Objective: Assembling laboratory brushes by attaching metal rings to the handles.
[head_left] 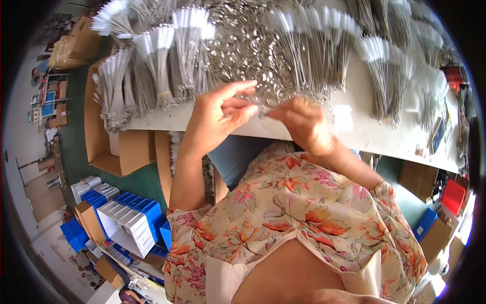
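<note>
Near the table's front edge, my left hand (216, 115) has its thumb and fingers drawn together, with the index finger reaching out above them. Close to its right, my right hand (305, 124) is slightly blurred, its fingers pinched and pointing toward the left hand. A tiny shiny bit shows between the two sets of fingertips, too small and blurred to name. Just beyond the hands spreads a heap of small shiny metal rings (243, 50). Thin wire brushes with white bristle heads lie bunched on both sides, a left bundle (161, 66) and a right bundle (316, 55).
The pale table (364, 137) carries more brush bundles (386, 76) at the right and a dark phone-like device (437, 136) by its edge. An open cardboard box (121, 161) stands below left, with blue and white plastic bins (132, 223) on the floor. A red stool-like object (453, 196) is at far right.
</note>
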The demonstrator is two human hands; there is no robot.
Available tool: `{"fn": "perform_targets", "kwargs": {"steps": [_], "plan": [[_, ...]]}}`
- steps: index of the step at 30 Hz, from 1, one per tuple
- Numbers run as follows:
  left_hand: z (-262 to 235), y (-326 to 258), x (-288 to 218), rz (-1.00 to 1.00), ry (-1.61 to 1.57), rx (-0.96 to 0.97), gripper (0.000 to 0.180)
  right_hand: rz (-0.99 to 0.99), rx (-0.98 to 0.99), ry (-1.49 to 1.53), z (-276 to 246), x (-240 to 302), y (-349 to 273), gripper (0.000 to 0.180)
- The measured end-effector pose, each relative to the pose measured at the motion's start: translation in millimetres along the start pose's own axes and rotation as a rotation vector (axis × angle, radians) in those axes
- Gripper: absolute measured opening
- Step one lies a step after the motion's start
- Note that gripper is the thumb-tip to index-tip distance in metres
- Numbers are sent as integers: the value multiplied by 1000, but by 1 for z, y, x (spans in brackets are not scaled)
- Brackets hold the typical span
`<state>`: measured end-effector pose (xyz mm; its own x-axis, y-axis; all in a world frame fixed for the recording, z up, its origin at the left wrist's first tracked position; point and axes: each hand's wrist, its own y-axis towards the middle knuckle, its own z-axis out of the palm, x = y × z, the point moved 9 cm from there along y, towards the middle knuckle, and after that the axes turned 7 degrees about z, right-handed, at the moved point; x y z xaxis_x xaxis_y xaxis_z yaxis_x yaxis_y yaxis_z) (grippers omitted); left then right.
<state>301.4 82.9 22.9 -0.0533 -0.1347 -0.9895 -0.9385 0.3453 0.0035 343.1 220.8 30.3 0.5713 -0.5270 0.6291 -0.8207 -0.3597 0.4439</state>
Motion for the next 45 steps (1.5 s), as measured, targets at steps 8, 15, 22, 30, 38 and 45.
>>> {"fn": "perform_targets", "kwargs": {"steps": [8,15,22,30,38,45], "plan": [[-157,76,15,-66,1019,-437,29,-179,102,-9,11,-1,-19,25],[-166,92,29,-164,1229,-426,26,264,-233,-93,-64,-98,61,12],[-172,59,-9,275,76,-673,18,650,220,-413,-29,-165,91,32],[-284,22,63,-385,1379,-344,48,791,-55,183,-49,-180,72,20],[-369,1,138,-333,1046,-302,31,594,-812,609,-214,-145,6,16],[-339,18,115,-413,1209,-318,28,1041,-591,-667,-307,-171,-160,27]]}}
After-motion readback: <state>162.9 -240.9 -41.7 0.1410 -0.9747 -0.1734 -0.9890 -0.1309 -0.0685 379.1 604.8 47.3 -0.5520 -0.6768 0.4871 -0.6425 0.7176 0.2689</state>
